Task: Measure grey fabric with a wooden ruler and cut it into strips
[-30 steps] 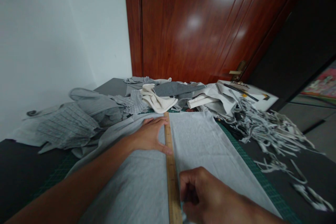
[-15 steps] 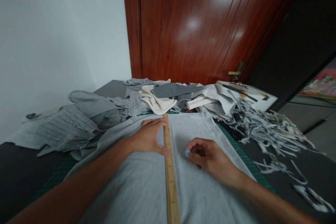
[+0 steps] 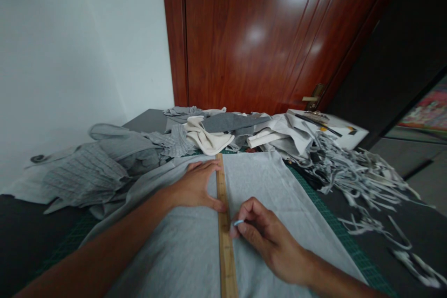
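A long wooden ruler (image 3: 227, 253) runs lengthwise over a spread piece of light grey fabric (image 3: 256, 170). My left hand (image 3: 197, 188) rests on the fabric with its fingers apart, thumb and fingertips on the ruler's left edge and top. Between thumb and fingers of my right hand (image 3: 260, 235) is a small, thin, light blue piece (image 3: 239, 222) that looks like tailor's chalk. That hand is at the ruler's right edge, below the left thumb; whether the chalk touches the fabric I cannot tell.
A green cutting mat (image 3: 314, 198) shows under the fabric's sides. Grey garments (image 3: 87, 172) lie at left, and cream and grey cloth pieces (image 3: 206, 137) at the back. Tangled fabric strips (image 3: 352, 172) and a white box (image 3: 344, 132) are at right. A wooden door (image 3: 244, 56) stands behind.
My right hand has moved left and toward me, bringing the chalk to the ruler's edge and turning it edge-on. My left hand stays on the ruler.
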Demonstrator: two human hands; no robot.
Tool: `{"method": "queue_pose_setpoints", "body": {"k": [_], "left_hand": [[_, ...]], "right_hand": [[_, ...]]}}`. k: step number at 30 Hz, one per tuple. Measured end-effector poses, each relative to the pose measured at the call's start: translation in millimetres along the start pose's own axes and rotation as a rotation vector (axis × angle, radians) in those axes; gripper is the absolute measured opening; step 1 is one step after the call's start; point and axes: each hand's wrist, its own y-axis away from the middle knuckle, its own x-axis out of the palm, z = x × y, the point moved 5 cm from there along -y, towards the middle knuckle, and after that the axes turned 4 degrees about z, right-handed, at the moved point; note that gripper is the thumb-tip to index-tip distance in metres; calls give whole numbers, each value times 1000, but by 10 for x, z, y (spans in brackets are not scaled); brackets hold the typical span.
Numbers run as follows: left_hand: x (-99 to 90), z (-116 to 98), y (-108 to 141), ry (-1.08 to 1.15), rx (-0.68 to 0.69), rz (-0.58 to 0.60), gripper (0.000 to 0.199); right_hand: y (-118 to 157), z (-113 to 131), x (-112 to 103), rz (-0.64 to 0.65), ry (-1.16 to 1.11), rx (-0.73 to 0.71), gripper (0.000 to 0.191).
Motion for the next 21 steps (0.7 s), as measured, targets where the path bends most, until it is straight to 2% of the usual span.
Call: {"method": "queue_pose_setpoints", "body": {"k": [4, 11, 16, 21], "left_hand": [[14, 29, -7, -9, 6, 11, 112], [27, 44, -22, -28, -4, 25, 115], [27, 52, -13, -36, 7, 25, 118], [13, 18, -20, -29, -10, 41, 115]], "right_hand": [[6, -76, -37, -43, -80, 5, 35], [11, -99, -32, -70, -190, -6, 35], [2, -154, -78, -156, -275, 11, 38], [-152, -171, -192, -194, -287, 69, 45]]}}
